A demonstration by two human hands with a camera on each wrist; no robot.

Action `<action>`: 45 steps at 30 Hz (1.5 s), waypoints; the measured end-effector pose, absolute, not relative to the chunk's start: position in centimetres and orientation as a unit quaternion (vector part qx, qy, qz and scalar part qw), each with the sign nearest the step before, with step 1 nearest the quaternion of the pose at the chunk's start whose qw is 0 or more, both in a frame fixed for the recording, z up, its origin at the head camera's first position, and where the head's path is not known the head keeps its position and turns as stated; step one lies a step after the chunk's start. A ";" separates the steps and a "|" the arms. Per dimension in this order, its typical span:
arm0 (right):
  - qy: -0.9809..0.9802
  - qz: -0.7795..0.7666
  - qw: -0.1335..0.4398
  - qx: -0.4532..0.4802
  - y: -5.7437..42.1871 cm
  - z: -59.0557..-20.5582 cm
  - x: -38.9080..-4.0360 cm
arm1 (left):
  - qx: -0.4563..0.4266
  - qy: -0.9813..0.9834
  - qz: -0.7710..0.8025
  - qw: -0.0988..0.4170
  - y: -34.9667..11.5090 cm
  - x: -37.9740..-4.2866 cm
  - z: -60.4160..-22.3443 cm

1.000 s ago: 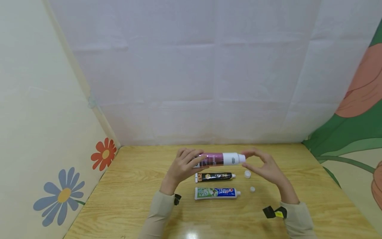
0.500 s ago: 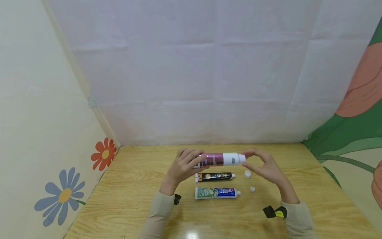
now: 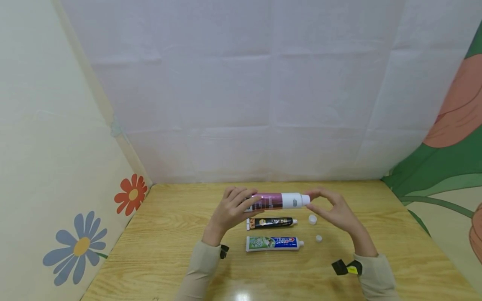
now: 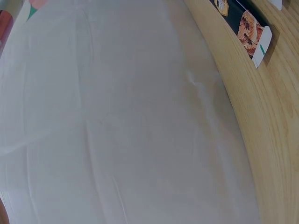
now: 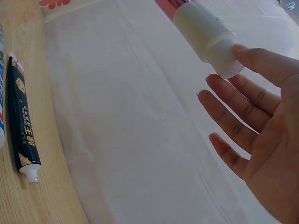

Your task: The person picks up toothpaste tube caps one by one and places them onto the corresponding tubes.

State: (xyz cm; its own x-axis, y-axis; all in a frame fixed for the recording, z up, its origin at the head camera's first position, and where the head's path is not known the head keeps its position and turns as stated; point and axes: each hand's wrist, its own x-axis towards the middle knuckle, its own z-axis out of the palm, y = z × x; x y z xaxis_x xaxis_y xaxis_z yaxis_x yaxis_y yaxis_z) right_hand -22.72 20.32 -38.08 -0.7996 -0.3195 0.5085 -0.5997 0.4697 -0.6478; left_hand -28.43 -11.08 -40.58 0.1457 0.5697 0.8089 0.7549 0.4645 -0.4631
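Note:
A purple and white toothpaste tube (image 3: pixel 271 200) is held level above the table. My left hand (image 3: pixel 231 211) grips its tail end, fingers over the top. At the other end, the thumb and fingertips of my right hand (image 3: pixel 335 209) pinch the white cap (image 5: pixel 224 58); the right wrist view shows the other fingers spread loosely. Below lie a black toothpaste tube (image 3: pixel 271 223) and a green and blue toothpaste tube (image 3: pixel 273 243), both with bare nozzles. Two loose white caps, a larger cap (image 3: pixel 312 219) and a smaller cap (image 3: pixel 319 238), lie to their right.
The wooden table (image 3: pixel 158 251) ends at a white cloth backdrop (image 3: pixel 241 104) behind the hands. Flower-painted panels stand at the left (image 3: pixel 56 167) and right (image 3: pixel 452 146). Only a sliver of the left hand shows in its wrist view.

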 end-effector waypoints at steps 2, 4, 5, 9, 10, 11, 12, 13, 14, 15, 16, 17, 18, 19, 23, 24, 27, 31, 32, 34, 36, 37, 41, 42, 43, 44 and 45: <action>-0.843 0.434 0.163 0.272 20.7 -38.8 -23.2 | -0.511 -0.648 -0.084 0.558 -11.1 -28.4 -40.6; -0.845 0.433 0.161 0.270 20.7 -38.9 -23.3 | -0.511 -0.648 -0.084 0.558 -11.0 -28.4 -40.6; -0.845 0.433 0.160 0.271 20.8 -39.0 -23.4 | -0.511 -0.648 -0.083 0.558 -11.0 -28.4 -40.6; -0.845 0.434 0.156 0.271 21.0 -39.1 -23.5 | -0.512 -0.647 -0.085 0.558 -11.0 -28.4 -40.6; -0.846 0.434 0.155 0.269 21.0 -39.1 -23.5 | -0.512 -0.647 -0.086 0.558 -11.0 -28.5 -40.6; -0.846 0.434 0.154 0.268 21.1 -39.2 -23.5 | -0.512 -0.647 -0.087 0.558 -11.0 -28.5 -40.6; -0.847 0.434 0.153 0.267 21.1 -39.2 -23.5 | -0.512 -0.647 -0.088 0.558 -10.9 -28.5 -40.6; -0.847 0.434 0.152 0.267 21.1 -39.2 -23.6 | -0.512 -0.647 -0.088 0.558 -10.9 -28.5 -40.6; -0.847 0.434 0.152 0.267 21.1 -39.2 -23.6 | -0.512 -0.647 -0.089 0.558 -10.9 -28.5 -40.6; -0.847 0.434 0.152 0.267 21.1 -39.2 -23.6 | -0.512 -0.647 -0.089 0.558 -10.9 -28.5 -40.6; -0.846 0.434 0.153 0.268 21.1 -39.3 -23.6 | -0.512 -0.647 -0.089 0.558 -10.9 -28.5 -40.6; -0.846 0.435 0.153 0.269 21.1 -39.3 -23.6 | -0.512 -0.647 -0.088 0.558 -10.8 -28.5 -40.6; -0.845 0.436 0.153 0.270 21.1 -39.3 -23.6 | -0.512 -0.647 -0.088 0.558 -10.8 -28.5 -40.6; -0.845 0.435 0.153 0.271 21.1 -39.3 -23.6 | -0.511 -0.648 -0.087 0.558 -10.8 -28.5 -40.6; -0.846 0.431 0.155 0.272 21.1 -39.2 -23.6 | -0.510 -0.650 -0.085 0.557 -10.8 -28.4 -40.5; -0.848 0.428 0.155 0.271 21.0 -39.2 -23.6 | -0.510 -0.650 -0.085 0.556 -10.7 -28.4 -40.5; -0.854 0.424 0.154 0.260 21.0 -39.2 -23.6 | -0.510 -0.652 -0.083 0.555 -10.7 -28.4 -40.5; -0.859 0.421 0.150 0.249 21.0 -39.1 -23.6 | -0.510 -0.653 -0.081 0.555 -10.7 -28.3 -40.5; -0.860 0.421 0.149 0.247 20.9 -39.1 -23.6 | -0.510 -0.653 -0.082 0.554 -10.7 -28.3 -40.5; -0.862 0.420 0.146 0.244 21.0 -39.2 -23.6 | -0.511 -0.652 -0.083 0.554 -10.7 -28.3 -40.4; -0.862 0.421 0.144 0.242 21.0 -39.2 -23.6 | -0.513 -0.652 -0.085 0.552 -10.7 -28.3 -40.5; -0.862 0.421 0.143 0.242 21.0 -39.2 -23.6 | -0.514 -0.652 -0.086 0.551 -10.7 -28.3 -40.5; -0.863 0.420 0.145 0.241 21.1 -39.3 -23.6 | -0.516 -0.653 -0.086 0.548 -10.7 -28.4 -40.6; -0.863 0.419 0.147 0.241 21.1 -39.3 -23.7 | -0.517 -0.652 -0.087 0.548 -10.7 -28.3 -40.6; -0.863 0.418 0.149 0.240 21.1 -39.4 -23.7 | -0.517 -0.653 -0.087 0.547 -10.7 -28.3 -40.6; -0.864 0.418 0.151 0.239 21.1 -39.4 -23.7 | -0.517 -0.652 -0.087 0.547 -10.7 -28.3 -40.6; -0.864 0.417 0.151 0.239 21.1 -39.4 -23.7 | -0.518 -0.652 -0.087 0.547 -10.6 -28.3 -40.5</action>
